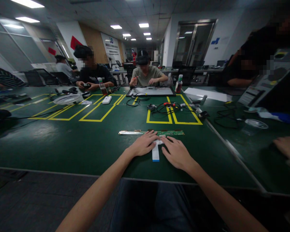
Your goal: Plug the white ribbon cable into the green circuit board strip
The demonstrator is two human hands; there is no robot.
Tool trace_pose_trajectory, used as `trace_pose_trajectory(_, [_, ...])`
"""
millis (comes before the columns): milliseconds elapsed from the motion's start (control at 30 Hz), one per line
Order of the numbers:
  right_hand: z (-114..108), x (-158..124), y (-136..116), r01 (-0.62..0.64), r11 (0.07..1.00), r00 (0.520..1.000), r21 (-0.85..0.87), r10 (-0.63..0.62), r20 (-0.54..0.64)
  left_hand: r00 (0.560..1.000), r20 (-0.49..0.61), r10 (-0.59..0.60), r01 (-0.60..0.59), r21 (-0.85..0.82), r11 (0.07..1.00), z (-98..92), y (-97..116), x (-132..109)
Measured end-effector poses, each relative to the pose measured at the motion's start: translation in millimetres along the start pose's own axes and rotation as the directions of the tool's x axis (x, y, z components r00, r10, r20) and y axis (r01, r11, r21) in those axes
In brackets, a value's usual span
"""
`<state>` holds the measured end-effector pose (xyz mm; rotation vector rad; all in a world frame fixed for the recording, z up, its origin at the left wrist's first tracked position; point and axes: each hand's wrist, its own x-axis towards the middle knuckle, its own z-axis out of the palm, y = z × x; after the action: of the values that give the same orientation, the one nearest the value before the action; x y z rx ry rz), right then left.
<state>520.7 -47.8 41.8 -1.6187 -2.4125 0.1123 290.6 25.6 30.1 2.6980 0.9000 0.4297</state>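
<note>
A long, narrow green circuit board (171, 132) lies crosswise on the table in front of me. From its middle a flat white ribbon cable (155, 153) with a blue end runs toward me. My left hand (143, 143) rests with its fingers stretched over the board's middle, its thumb beside the cable. On the cable's other side, my right hand (177, 150) has its fingers extended, the tips at the cable's upper end by the board and the thumb apart. The fingers partly hide where cable and board meet, so I cannot tell whether they are joined.
The green table (62, 145) carries yellow tape outlines. Beyond the board lie black cables and a red-handled tool (169, 104). A white fan (67, 99), bottles and a flat panel (151, 91) stand farther back. At right are a plastic cup (256, 126) and another person's hand (287, 147).
</note>
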Motion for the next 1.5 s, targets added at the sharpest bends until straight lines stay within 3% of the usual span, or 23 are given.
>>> trace_pose_trajectory(500, [1,4,10,0.007,0.998,0.999,0.070,-0.005,-0.034,0.999,-0.006,0.040,-0.040,0.065,0.997,3.1,-4,0])
trace_pose_trajectory(633, [-4,-2,16,-0.005,0.994,0.995,0.112,0.016,-0.095,0.999,-0.004,0.043,-0.043,0.062,0.997,2.4,-4,-1])
trace_pose_trajectory(767, [-11,-15,38,-0.078,0.990,0.983,0.118,0.096,-0.157,0.999,0.002,0.040,-0.040,0.063,0.997,-0.4,-2,-2])
trace_pose_trajectory(1000, [-8,-53,101,-0.221,0.975,0.953,0.006,0.217,-0.211,0.999,0.043,0.034,-0.035,0.038,0.999,-7.7,3,-2])
trace_pose_trajectory(1167, [-1,-68,110,-0.203,0.979,0.963,-0.029,0.194,-0.189,0.998,0.058,0.036,-0.038,0.029,0.999,-11.6,2,-5])
trace_pose_trajectory(1333, [0,-66,107,-0.205,0.978,0.961,-0.048,0.192,-0.199,0.998,0.030,-0.049,0.046,0.066,0.997,-15.7,-9,-22])
trace_pose_trajectory(1500, [-1,-66,105,-0.220,0.973,0.960,-0.064,0.204,-0.193,0.979,-0.029,-0.204,0.206,0.127,0.970,-27.8,-33,-64])
